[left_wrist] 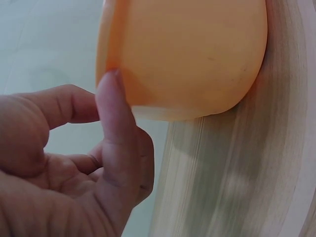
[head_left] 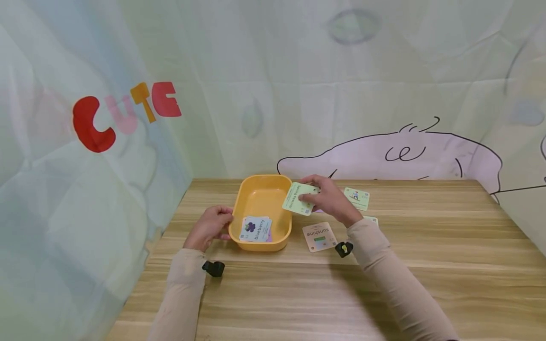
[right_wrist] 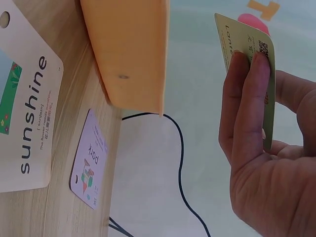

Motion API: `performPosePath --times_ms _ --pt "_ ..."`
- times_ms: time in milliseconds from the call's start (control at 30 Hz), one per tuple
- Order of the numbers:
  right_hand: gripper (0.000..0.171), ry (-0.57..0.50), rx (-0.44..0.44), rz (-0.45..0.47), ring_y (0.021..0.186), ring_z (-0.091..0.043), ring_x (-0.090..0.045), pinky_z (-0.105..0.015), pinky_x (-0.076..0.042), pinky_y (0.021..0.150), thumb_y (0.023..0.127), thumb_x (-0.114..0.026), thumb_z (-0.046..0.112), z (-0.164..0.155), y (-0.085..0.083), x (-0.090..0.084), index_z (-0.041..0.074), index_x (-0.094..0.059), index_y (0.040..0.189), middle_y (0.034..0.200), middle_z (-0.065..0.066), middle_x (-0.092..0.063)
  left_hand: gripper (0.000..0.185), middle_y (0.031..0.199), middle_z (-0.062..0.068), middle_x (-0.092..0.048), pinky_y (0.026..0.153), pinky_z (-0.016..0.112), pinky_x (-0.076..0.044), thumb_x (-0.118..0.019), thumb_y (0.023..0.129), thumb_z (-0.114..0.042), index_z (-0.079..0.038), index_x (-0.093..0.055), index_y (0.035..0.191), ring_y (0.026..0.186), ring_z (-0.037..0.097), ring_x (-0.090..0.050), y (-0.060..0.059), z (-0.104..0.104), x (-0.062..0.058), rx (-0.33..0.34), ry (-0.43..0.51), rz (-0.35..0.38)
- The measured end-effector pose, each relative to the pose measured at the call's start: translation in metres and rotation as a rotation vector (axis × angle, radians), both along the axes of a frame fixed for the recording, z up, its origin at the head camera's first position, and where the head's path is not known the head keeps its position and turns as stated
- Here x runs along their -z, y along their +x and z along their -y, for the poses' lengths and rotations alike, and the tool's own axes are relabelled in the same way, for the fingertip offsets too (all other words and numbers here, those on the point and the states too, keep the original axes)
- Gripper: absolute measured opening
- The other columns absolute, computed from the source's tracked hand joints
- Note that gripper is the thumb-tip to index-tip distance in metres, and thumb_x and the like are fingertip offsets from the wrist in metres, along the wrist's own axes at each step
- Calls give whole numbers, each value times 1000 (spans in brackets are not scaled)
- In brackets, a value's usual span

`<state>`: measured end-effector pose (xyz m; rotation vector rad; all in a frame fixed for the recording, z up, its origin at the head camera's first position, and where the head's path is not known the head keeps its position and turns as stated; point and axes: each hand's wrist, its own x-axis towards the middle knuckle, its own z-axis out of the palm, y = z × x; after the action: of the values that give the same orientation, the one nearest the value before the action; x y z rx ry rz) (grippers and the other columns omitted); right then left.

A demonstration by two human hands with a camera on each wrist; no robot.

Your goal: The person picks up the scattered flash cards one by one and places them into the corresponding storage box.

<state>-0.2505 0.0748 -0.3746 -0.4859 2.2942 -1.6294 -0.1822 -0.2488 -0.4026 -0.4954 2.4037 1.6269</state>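
Observation:
My left hand (head_left: 208, 228) pinches the left rim of a yellow plastic bin (head_left: 261, 201), thumb and finger on its wall in the left wrist view. Inside the bin, at its near end, lies a blueberry card (head_left: 258, 228) over other cards. Between the fingers and thumb of my right hand (head_left: 332, 201) is a light green card (head_left: 292, 202), raised by the bin's right rim. One face reads "Spring Festival" in the head view; lettering starting "Lante" shows in the right wrist view, partly covered by fingers.
On the wooden table (head_left: 273, 298), a sunshine card (head_left: 318, 237) lies right of the bin. A purple park card (right_wrist: 90, 163) lies beyond it. Farther right is a green picture card (head_left: 357, 198); another card (head_left: 372, 219) is partly hidden by my right wrist. Printed curtains border the table.

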Motion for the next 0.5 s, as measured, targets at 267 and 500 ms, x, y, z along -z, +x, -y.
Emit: performPosePath --times_ms 267,500 --pt "46 5 -11 -11 87 -24 -72 -36 -64 71 93 -73 10 8 0 -1 12 -58 137 118 -12 -66 29 123 18 -56 73 33 -63 -54 105 -16 -2 -55 130 96 27 -60 0 -1 -1 -7 -12 10" --pt "47 0 -17 10 87 -25 -71 -36 -63 71 93 -73 9 14 1 0 12 -57 137 120 -13 -65 29 121 18 -57 75 36 -63 -53 105 -16 -2 -55 130 96 26 -60 -1 0 0 -6 -16 13"
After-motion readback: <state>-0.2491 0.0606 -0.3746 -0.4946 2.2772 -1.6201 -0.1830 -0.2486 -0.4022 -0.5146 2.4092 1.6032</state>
